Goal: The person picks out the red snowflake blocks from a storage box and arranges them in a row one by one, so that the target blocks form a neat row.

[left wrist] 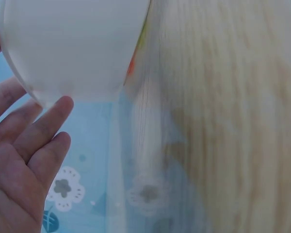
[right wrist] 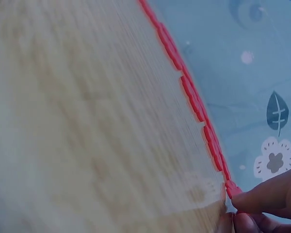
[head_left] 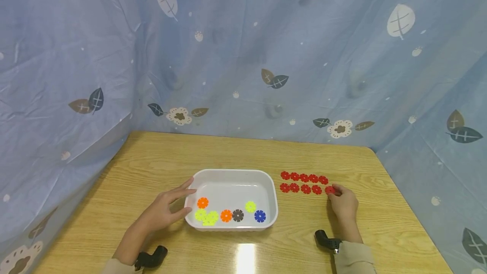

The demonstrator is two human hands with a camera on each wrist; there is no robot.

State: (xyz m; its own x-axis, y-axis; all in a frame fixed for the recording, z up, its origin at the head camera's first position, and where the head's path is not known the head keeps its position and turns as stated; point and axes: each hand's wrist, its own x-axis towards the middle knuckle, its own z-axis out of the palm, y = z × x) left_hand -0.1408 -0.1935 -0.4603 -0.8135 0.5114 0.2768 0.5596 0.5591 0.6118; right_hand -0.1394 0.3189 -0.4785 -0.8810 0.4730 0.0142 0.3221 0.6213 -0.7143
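My right hand (head_left: 344, 204) pinches a red notched plastic disc (head_left: 329, 190) at the right end of the nearer of two red rows. In the right wrist view the thumb and fingertips hold the edge of that disc (right wrist: 232, 189), low over the wood. The farther row of red discs (head_left: 304, 178) runs just behind. At the left end of a white tray (head_left: 232, 170), my left hand (head_left: 161, 210) has its fingers spread and loosely extended at the rim. Its fingertips touch or nearly touch the tray wall (left wrist: 72, 53) in the left wrist view.
Inside the tray lie orange discs (head_left: 226, 216), several yellow discs (head_left: 200, 215), a dark brown disc (head_left: 237, 215) and a blue disc (head_left: 260, 216). The wooden table (head_left: 182, 151) ends at a blue patterned cloth (head_left: 236, 54) behind and at both sides.
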